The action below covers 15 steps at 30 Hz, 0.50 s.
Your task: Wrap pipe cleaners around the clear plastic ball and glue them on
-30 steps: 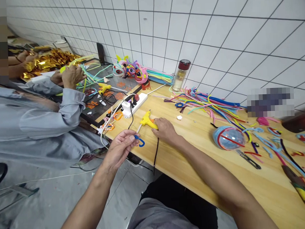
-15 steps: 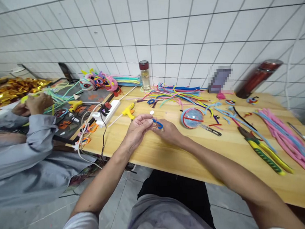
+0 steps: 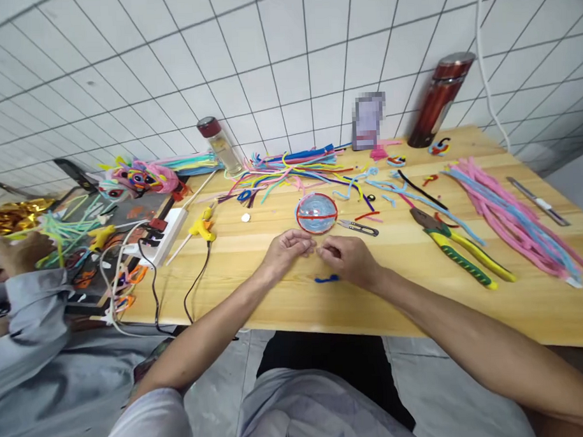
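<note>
My left hand (image 3: 289,249) is closed, thumb against the curled fingers, low over the table's front half. Facing it a small gap away, my right hand (image 3: 348,258) is curled with thumb and forefinger together. Whatever either hand pinches is hidden or too small to see. A short, bent blue pipe cleaner (image 3: 327,278) lies on the wood just below my right hand. Beyond my fingertips sits a clear ball (image 3: 315,224) banded with red pipe cleaner. Thread snips (image 3: 361,228) lie to its right.
Green-and-yellow pliers (image 3: 458,251) and pink pipe cleaners (image 3: 499,217) lie right; mixed pipe cleaners (image 3: 294,167) at the back. A yellow glue gun (image 3: 204,226) and power strip (image 3: 165,239) with cords lie left, near a co-worker's hand (image 3: 27,253). A red thermos (image 3: 440,102) stands back right.
The blue pipe cleaner that was between my hands now lies on the table. My hands have come apart slightly, close in front of the ball. The view has turned right.
</note>
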Motion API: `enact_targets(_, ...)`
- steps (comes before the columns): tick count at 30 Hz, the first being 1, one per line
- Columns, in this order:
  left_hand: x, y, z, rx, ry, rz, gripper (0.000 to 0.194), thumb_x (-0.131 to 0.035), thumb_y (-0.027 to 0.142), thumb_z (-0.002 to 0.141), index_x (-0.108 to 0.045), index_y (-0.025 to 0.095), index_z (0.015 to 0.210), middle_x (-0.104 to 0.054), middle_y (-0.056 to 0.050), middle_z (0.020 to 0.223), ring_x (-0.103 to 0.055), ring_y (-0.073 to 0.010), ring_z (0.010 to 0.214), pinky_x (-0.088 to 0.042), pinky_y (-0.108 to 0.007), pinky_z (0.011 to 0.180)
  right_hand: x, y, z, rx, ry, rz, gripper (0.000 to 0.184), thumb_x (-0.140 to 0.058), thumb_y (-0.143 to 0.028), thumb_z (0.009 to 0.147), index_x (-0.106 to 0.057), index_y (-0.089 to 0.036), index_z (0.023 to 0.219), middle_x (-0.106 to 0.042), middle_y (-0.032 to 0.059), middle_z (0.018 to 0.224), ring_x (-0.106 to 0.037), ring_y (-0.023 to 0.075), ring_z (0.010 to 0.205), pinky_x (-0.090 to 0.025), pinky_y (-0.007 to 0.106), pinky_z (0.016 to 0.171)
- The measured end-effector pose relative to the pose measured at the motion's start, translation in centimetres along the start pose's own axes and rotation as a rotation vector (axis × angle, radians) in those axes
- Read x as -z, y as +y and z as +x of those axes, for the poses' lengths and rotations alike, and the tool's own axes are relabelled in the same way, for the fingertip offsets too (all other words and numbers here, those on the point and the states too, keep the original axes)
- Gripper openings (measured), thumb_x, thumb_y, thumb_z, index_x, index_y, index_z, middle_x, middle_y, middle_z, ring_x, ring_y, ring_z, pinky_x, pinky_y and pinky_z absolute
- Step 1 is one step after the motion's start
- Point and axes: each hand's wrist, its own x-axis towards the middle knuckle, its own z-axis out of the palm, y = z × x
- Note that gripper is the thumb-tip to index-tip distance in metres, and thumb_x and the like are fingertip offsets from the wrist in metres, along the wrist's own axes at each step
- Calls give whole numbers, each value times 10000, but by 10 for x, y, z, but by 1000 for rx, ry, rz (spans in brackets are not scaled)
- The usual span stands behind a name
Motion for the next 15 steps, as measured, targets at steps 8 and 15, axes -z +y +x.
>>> enact_targets(8, 6, 14, -34, -87, -109, 662, 278, -722, 439, 918, -743, 172, 994, -747, -31, 884, -620, -131, 743, -478, -269, 715, 9, 6, 6, -109, 48, 26, 290, -543, -330, 928, -537, -222, 659, -519, -26, 578, -467, 130, 562, -331, 285, 609)
enact_targets(15, -24, 6, -57, -330, -394, 1167, 171, -713, 325, 947, -729, 198, 1060, -666, -52, 1009, -646, -182, 888, -513, -304, 771, 5, 0, 4, -120, 62, 53, 289, -542, -343, 910, -515, -223, 649, -447, -47, 557, -421, 120, 550, -321, 289, 611)
